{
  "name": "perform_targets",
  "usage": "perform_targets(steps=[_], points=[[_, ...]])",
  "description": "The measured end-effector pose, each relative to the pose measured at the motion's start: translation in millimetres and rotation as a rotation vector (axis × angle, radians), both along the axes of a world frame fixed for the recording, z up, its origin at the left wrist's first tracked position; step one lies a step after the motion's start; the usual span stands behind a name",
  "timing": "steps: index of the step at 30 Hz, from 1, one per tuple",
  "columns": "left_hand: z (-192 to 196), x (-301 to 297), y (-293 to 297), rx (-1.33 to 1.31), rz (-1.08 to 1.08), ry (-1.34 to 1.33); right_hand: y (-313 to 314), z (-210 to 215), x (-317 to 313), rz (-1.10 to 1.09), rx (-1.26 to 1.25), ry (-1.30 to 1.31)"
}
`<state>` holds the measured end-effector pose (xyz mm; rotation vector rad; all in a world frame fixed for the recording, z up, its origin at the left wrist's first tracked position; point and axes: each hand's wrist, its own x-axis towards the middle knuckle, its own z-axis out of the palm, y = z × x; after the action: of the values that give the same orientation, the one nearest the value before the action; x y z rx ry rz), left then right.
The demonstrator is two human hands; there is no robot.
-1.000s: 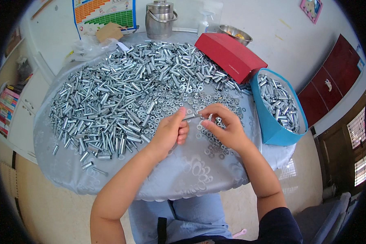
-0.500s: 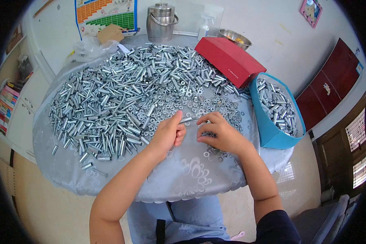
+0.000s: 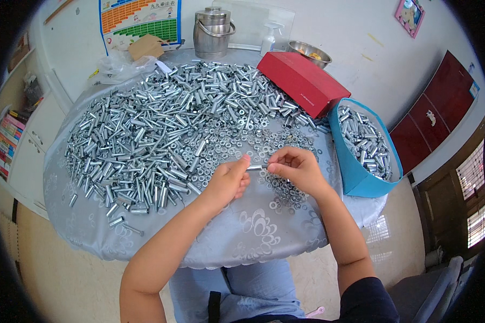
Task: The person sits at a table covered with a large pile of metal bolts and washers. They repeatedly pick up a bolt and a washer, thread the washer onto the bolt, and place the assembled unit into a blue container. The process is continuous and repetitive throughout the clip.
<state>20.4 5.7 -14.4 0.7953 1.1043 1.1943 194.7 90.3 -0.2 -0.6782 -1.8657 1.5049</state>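
My left hand [image 3: 227, 180] is closed, holding a shiny bolt with a metal sleeve [image 3: 255, 168] between thumb and fingers, its end pointing right. At that end, the thumb and fingertips of my right hand [image 3: 299, 168] are pinched together; whatever small part lies between them is hidden. Both hands are just above the table, over the near side of a spread of washers and nuts [image 3: 229, 142]. More small washers [image 3: 288, 194] lie under my right hand. To the left and behind spreads a large heap of metal sleeves and bolts [image 3: 140, 129].
A red box [image 3: 304, 83] lies at the back right of the cloth-covered table [image 3: 199, 250]. Beside it stands a blue fabric bin [image 3: 369, 183] full of metal sleeves. Along the back are a steel pot [image 3: 212, 37], a spray bottle [image 3: 268, 42], a metal bowl [image 3: 323, 58] and a plastic bag [image 3: 121, 67].
My right hand has closed its fingers from spread to a pinch at the bolt's right end. The bolt and my left hand have shifted slightly right and nearer.
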Motion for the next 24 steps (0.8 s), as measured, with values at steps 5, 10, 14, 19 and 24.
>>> perform_targets(steps=[5, 10, 14, 19, 24], points=[[1.2, -1.0, -0.8, -0.047, -0.025, -0.025, 1.0, -3.9, -0.7, -0.004, 0.005, 0.074], [3.0, -1.7, -1.1, -0.044, -0.125, -0.108, -2.9, 0.9, -0.1, 0.006, 0.023, 0.014], [7.7, -0.6, -1.9, -0.033, -0.176, -0.121, -6.3, 10.4, 1.1, 0.026, -0.181, 0.069], [6.2, -2.9, -0.8, -0.057, -0.239, -0.16, -0.3, 4.2, 3.6, 0.06, -0.154, 0.115], [5.2, -4.1, 0.2, -0.074, -0.241, -0.156, -3.9, 6.7, 2.2, 0.046, -0.104, 0.077]])
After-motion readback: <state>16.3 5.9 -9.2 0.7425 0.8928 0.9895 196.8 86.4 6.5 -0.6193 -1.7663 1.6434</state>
